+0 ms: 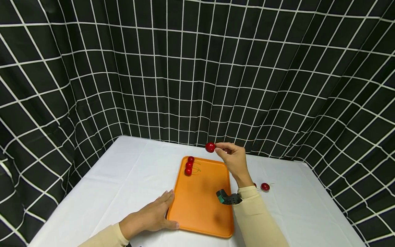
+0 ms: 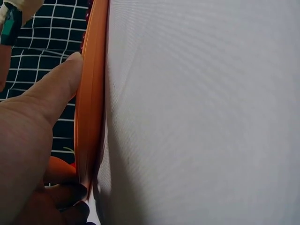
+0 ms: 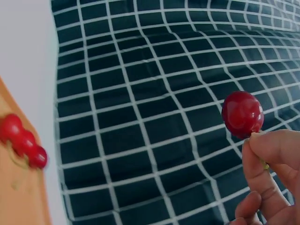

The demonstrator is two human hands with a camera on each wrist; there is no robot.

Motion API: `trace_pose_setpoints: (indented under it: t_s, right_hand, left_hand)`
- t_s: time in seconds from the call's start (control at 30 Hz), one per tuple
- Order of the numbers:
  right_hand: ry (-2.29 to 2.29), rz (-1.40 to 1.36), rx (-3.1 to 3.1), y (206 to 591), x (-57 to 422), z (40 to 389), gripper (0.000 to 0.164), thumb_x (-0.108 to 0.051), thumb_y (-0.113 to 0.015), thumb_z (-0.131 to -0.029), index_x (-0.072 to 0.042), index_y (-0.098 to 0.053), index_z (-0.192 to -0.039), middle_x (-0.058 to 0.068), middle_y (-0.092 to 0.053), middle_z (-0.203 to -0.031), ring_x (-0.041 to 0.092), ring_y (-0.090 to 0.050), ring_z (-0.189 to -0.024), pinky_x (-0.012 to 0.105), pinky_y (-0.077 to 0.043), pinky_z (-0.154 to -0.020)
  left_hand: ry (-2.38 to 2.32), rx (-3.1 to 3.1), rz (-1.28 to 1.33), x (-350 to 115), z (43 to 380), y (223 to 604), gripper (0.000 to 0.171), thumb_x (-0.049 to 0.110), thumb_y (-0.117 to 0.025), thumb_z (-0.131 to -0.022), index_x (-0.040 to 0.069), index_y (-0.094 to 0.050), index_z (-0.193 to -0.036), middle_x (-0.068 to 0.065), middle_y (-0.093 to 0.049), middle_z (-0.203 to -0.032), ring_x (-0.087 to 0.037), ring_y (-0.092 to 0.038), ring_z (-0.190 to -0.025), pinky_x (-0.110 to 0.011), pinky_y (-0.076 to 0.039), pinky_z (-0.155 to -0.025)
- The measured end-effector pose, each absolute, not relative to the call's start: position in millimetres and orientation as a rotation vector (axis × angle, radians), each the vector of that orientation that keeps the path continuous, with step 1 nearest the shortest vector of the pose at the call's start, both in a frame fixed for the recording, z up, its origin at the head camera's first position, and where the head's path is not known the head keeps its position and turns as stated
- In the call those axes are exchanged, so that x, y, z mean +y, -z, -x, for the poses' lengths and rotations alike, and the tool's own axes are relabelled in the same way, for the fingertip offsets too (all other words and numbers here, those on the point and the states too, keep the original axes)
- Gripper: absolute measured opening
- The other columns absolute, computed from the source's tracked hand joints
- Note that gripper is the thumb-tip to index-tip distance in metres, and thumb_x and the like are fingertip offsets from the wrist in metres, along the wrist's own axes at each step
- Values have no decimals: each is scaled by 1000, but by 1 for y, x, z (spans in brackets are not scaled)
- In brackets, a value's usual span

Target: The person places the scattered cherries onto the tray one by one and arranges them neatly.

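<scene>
My right hand (image 1: 235,159) pinches a red cherry (image 1: 210,147) by its stem between thumb and forefinger, raised over the far end of an orange tray (image 1: 200,202). In the right wrist view this cherry (image 3: 242,114) hangs out beyond the fingertips, and part of the stem is hidden by them. My left hand (image 1: 154,212) rests against the tray's near left corner, fingers along the left side and thumb at the near edge. Three cherries (image 1: 189,165) lie in a row in the tray's far left corner, stems pointing right.
To the right of the tray, a cherry (image 1: 265,187) lies on the white tablecloth (image 1: 139,164); another is mostly covered by the right wrist. A black curtain with a white grid (image 1: 191,68) surrounds the table. A dark band (image 1: 228,198) is on the right wrist.
</scene>
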State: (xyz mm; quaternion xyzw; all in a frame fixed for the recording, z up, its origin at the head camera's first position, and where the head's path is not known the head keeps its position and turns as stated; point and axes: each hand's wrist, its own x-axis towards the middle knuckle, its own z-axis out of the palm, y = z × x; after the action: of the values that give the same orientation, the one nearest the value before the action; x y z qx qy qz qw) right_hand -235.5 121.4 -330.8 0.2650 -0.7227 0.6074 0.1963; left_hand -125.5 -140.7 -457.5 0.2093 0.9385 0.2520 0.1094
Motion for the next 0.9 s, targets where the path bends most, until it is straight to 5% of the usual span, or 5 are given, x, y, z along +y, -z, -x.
trace_pose_setpoints:
  t_s: [0.33,0.5,0.9]
  right_hand:
    - [-1838,-632,-2124,380,87,247,10,5,-70,-84,10,-73,-93,18,-64,-80,18,-37,-58,20,-27,-46]
    - [-1869,-520,-2272,417,81,264,10,-7,-73,-87,-4,-77,-94,7,-67,-87,19,-42,-67,23,-32,-52]
    - [-1830,-359,-2503,460,71,270,8,-9,-76,-83,-7,-78,-90,2,-70,-87,19,-53,-74,23,-41,-56]
  left_hand:
    - [-733,2763,-610,-140,124,456,112,70,-62,-74,-7,-28,-147,-19,-18,-156,-37,-16,-142,-57,-24,-108]
    - [-732,2775,-593,-140,126,457,112,72,-62,-74,-6,-30,-147,-17,-20,-156,-36,-18,-142,-54,-23,-109]
    - [-738,2768,-599,-140,127,458,111,70,-64,-75,-7,-30,-147,-18,-21,-156,-37,-19,-141,-55,-24,-109]
